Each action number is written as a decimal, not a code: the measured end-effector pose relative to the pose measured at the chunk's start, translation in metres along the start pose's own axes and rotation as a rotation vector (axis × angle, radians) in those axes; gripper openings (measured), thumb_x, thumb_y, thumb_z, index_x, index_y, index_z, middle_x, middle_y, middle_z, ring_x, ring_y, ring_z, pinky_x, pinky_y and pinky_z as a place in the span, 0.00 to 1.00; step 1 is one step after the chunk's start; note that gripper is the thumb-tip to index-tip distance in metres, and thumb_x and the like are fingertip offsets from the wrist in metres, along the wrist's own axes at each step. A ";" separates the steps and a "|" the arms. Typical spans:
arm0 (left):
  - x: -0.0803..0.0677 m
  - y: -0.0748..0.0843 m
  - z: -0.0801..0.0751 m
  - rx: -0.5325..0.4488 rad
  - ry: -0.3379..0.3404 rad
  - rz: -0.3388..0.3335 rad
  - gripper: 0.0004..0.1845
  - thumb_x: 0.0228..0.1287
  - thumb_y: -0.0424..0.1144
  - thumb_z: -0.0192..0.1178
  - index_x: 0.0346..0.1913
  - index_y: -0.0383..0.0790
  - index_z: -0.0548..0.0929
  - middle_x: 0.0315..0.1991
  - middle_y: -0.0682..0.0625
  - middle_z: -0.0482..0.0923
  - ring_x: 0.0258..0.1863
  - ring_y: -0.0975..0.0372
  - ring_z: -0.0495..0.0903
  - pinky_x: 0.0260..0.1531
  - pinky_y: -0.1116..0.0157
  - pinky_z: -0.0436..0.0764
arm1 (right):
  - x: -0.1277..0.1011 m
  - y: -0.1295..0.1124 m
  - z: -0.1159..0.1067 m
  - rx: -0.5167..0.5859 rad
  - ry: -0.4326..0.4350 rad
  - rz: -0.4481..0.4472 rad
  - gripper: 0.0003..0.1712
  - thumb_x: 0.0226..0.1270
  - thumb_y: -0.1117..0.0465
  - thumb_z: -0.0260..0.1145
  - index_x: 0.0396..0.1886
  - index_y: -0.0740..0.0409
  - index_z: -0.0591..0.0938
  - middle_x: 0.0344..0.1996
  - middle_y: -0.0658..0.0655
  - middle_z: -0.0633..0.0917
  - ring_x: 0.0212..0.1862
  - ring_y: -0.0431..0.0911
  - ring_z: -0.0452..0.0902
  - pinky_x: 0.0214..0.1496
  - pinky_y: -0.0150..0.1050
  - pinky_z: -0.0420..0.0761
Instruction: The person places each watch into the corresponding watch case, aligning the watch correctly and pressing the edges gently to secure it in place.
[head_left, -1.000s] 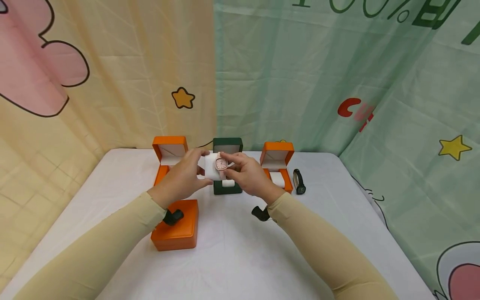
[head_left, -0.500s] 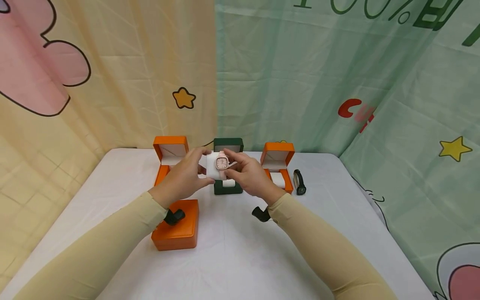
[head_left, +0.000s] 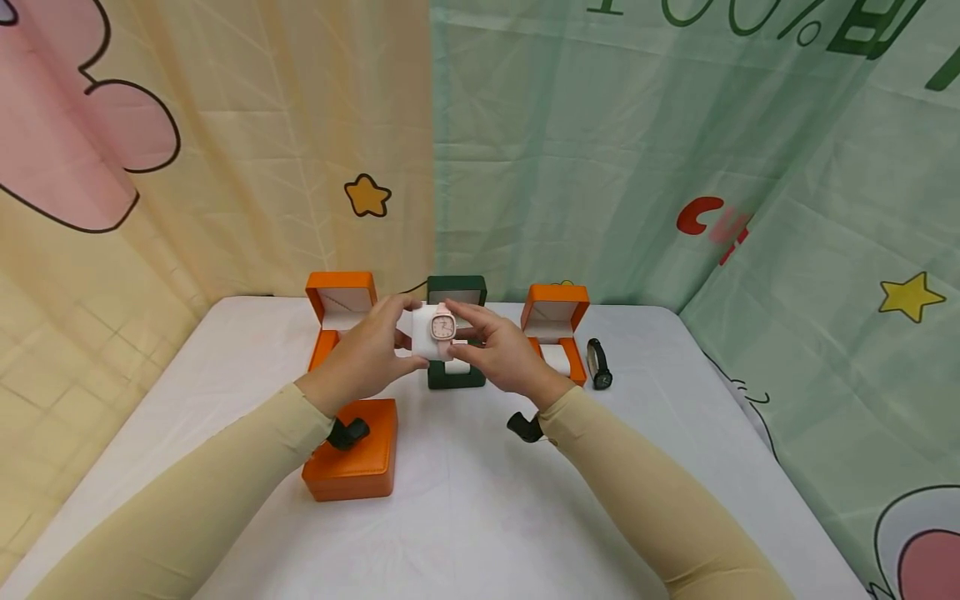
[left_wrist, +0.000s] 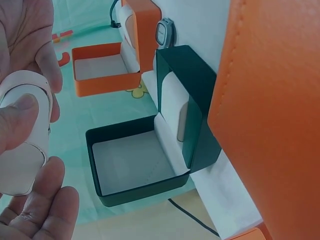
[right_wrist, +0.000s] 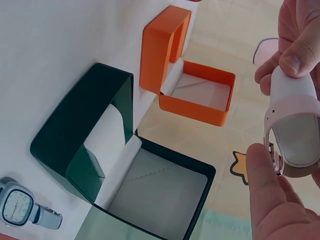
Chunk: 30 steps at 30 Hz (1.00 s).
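A: What do the fingers (head_left: 463, 315) hold?

B: A white cushion (head_left: 422, 330) with a pink watch (head_left: 442, 326) strapped round it, above the bench (head_left: 465, 500). The left hand (head_left: 365, 354) grips the cushion's side; the right hand (head_left: 501, 354) pinches the strap.

A: Any change from a second ago?

B: Little. The right hand's fingers have loosened and spread slightly at the watch face; the cushion stays in place. That suggests the strapping is about finished.

A: And around them?

B: Directly behind, an open green box (head_left: 456, 333) with a second white cushion. Open orange boxes (head_left: 340, 310) flank it, a black watch (head_left: 598, 364) lies right, and a closed orange box (head_left: 351, 454) sits nearer.
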<state>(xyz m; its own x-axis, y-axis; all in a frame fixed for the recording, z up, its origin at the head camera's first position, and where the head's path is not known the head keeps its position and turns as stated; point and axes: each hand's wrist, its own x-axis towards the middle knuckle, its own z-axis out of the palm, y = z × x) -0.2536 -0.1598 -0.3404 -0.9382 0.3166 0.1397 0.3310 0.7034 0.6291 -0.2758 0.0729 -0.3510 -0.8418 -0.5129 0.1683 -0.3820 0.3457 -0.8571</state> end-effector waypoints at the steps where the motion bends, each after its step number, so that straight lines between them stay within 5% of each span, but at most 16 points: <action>1: 0.000 0.000 0.000 0.001 0.000 0.000 0.46 0.62 0.38 0.78 0.77 0.43 0.61 0.72 0.42 0.64 0.53 0.52 0.87 0.50 0.57 0.90 | 0.000 0.000 0.000 0.009 -0.004 0.002 0.40 0.75 0.64 0.69 0.83 0.46 0.66 0.79 0.53 0.70 0.68 0.57 0.80 0.63 0.46 0.85; 14: -0.001 0.002 -0.001 -0.014 -0.007 0.005 0.46 0.61 0.37 0.78 0.78 0.43 0.61 0.72 0.42 0.64 0.52 0.52 0.86 0.50 0.57 0.90 | -0.001 0.003 0.000 0.130 -0.023 0.023 0.43 0.72 0.67 0.70 0.83 0.49 0.65 0.78 0.57 0.71 0.67 0.56 0.83 0.62 0.44 0.85; 30: 0.001 0.001 -0.001 -0.035 -0.034 0.009 0.47 0.61 0.36 0.78 0.78 0.43 0.61 0.72 0.42 0.67 0.53 0.49 0.87 0.50 0.57 0.90 | 0.001 0.006 0.002 0.082 -0.035 0.043 0.43 0.73 0.64 0.71 0.83 0.43 0.66 0.74 0.57 0.75 0.64 0.53 0.85 0.62 0.43 0.85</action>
<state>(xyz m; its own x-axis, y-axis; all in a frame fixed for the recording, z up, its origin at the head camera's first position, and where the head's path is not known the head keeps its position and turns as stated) -0.2543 -0.1592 -0.3387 -0.9311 0.3444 0.1201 0.3351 0.6777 0.6545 -0.2782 0.0729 -0.3571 -0.8421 -0.5269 0.1149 -0.3124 0.3030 -0.9003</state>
